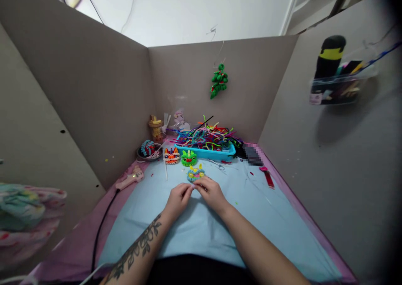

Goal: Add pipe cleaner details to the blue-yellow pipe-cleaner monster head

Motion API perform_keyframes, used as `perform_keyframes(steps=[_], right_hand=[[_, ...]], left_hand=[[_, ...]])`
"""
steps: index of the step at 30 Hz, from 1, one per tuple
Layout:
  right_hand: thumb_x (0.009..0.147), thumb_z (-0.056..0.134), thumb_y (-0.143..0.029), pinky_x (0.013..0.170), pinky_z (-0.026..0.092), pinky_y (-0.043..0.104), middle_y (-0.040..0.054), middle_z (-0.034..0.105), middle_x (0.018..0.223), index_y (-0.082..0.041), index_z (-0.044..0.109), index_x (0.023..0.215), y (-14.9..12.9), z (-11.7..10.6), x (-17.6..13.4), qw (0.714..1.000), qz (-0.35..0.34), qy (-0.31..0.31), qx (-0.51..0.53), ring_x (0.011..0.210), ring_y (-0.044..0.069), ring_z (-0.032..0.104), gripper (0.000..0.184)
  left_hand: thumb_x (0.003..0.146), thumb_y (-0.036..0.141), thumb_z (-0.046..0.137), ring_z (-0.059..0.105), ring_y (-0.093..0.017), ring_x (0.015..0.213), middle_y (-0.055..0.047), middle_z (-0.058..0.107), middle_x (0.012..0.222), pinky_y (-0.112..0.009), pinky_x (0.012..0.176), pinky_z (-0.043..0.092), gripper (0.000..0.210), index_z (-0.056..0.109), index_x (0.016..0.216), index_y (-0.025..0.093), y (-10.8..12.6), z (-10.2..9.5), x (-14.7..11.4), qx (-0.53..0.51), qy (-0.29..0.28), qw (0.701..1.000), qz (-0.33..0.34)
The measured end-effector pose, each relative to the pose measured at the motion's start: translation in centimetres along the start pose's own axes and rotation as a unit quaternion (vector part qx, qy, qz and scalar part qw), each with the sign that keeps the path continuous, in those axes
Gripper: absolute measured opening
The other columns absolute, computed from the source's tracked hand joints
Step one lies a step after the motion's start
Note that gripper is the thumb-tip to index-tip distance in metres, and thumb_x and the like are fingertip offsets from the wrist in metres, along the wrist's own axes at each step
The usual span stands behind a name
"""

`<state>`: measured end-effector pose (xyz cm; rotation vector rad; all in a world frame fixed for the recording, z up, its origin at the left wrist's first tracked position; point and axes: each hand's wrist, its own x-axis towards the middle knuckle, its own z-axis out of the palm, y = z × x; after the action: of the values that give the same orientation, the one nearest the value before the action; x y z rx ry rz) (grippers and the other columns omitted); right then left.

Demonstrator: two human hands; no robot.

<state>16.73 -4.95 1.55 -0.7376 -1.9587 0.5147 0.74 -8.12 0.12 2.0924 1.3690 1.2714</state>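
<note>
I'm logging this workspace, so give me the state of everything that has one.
Left hand: pinched; anything held too small to tell.
Right hand: likewise pinched.
Blue-and-yellow craft piece: partly hidden by right hand.
Turquoise tray: heaped with colourful stems.
Glue gun: lying down; on or off unclear.
Scissors: lying down; blades unclear.
Green ornament: hanging.

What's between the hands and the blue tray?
Head view: the blue-and-yellow figure comes first, then the green figure and the scissors, nearer the tray.
</note>
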Motion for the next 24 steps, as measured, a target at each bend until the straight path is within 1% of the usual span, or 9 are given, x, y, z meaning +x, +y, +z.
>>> perform_keyframes(steps=[4,7,11,14,16,18,20,22,24], right_hand=[[0.085,0.049,-0.021,0.074,0.044,0.031,0.0052,0.064,0.077,-0.020,0.063,0.082,0.1,0.0,-0.1,0.998,-0.039,-0.005,-0.053,0.076,0.018,0.057,0.014],[0.086,0.047,-0.021,0.073,0.044,0.031,0.0057,0.063,0.075,-0.020,0.062,0.081,0.2,0.2,-0.1,0.997,-0.037,-0.003,-0.072,0.076,0.019,0.056,0.016],[0.087,0.044,-0.022,0.073,0.044,0.032,0.0060,0.061,0.074,-0.019,0.061,0.080,0.2,0.6,-0.3,0.995,-0.034,0.003,-0.095,0.075,0.019,0.055,0.019],[0.088,0.042,-0.021,0.073,0.044,0.033,0.0070,0.061,0.074,-0.019,0.060,0.081,0.5,1.0,-0.6,0.991,-0.046,0.011,-0.127,0.075,0.020,0.054,0.020],[0.088,0.041,-0.021,0.074,0.043,0.034,0.0079,0.060,0.075,-0.018,0.061,0.081,0.7,1.3,-0.7,0.986,-0.055,0.018,-0.156,0.076,0.020,0.054,0.021],[0.088,0.041,-0.020,0.075,0.043,0.034,0.0089,0.061,0.075,-0.018,0.062,0.082,0.8,1.6,-0.8,0.983,-0.058,0.028,-0.172,0.077,0.021,0.054,0.022],[0.087,0.042,-0.020,0.075,0.044,0.035,0.0097,0.062,0.076,-0.017,0.063,0.082,0.8,1.6,-0.7,0.985,-0.051,0.045,-0.156,0.078,0.022,0.055,0.021],[0.087,0.045,-0.021,0.076,0.044,0.034,0.0095,0.064,0.078,-0.017,0.064,0.084,0.5,1.3,-0.5,0.992,-0.038,0.055,-0.103,0.079,0.021,0.056,0.020],[0.086,0.048,-0.023,0.075,0.045,0.032,0.0078,0.066,0.079,-0.018,0.066,0.085,0.1,0.9,-0.2,0.999,-0.014,0.037,-0.027,0.077,0.019,0.058,0.019]], left_hand=[[0.087,0.034,0.044,0.056,-0.013,0.065,-0.003,0.064,0.071,-0.024,0.066,0.045,0.028,0.065,0.079,0.017,0.4,-0.1,0.0,-0.003,-0.004,1.000,-0.017],[0.087,0.035,0.042,0.055,-0.013,0.061,-0.002,0.061,0.064,-0.023,0.062,0.043,0.032,0.064,0.074,0.017,0.7,-0.3,0.1,-0.012,-0.008,0.999,-0.036],[0.085,0.036,0.043,0.052,-0.012,0.057,-0.001,0.059,0.060,-0.022,0.059,0.040,0.033,0.062,0.067,0.016,1.1,-0.1,0.1,-0.039,-0.005,0.997,-0.062],[0.085,0.039,0.042,0.050,-0.012,0.054,0.000,0.057,0.057,-0.022,0.056,0.039,0.037,0.059,0.062,0.015,1.5,0.5,-0.2,-0.068,0.024,0.991,-0.109],[0.085,0.039,0.041,0.051,-0.012,0.055,0.000,0.057,0.057,-0.022,0.056,0.040,0.038,0.059,0.062,0.015,1.9,1.0,-0.3,-0.087,0.046,0.986,-0.138],[0.085,0.039,0.041,0.052,-0.013,0.057,0.000,0.057,0.058,-0.022,0.057,0.040,0.037,0.059,0.064,0.015,2.1,1.4,-0.2,-0.099,0.056,0.982,-0.151],[0.085,0.038,0.041,0.053,-0.013,0.058,0.000,0.058,0.059,-0.023,0.059,0.041,0.035,0.060,0.066,0.015,2.1,1.5,-0.1,-0.101,0.060,0.982,-0.148],[0.085,0.037,0.042,0.054,-0.013,0.059,0.000,0.059,0.060,-0.023,0.059,0.042,0.033,0.060,0.069,0.015,1.8,1.4,0.0,-0.090,0.063,0.985,-0.136],[0.085,0.035,0.042,0.055,-0.014,0.061,-0.001,0.060,0.064,-0.024,0.060,0.043,0.030,0.061,0.072,0.015,1.4,1.2,0.0,-0.067,0.070,0.988,-0.117]])
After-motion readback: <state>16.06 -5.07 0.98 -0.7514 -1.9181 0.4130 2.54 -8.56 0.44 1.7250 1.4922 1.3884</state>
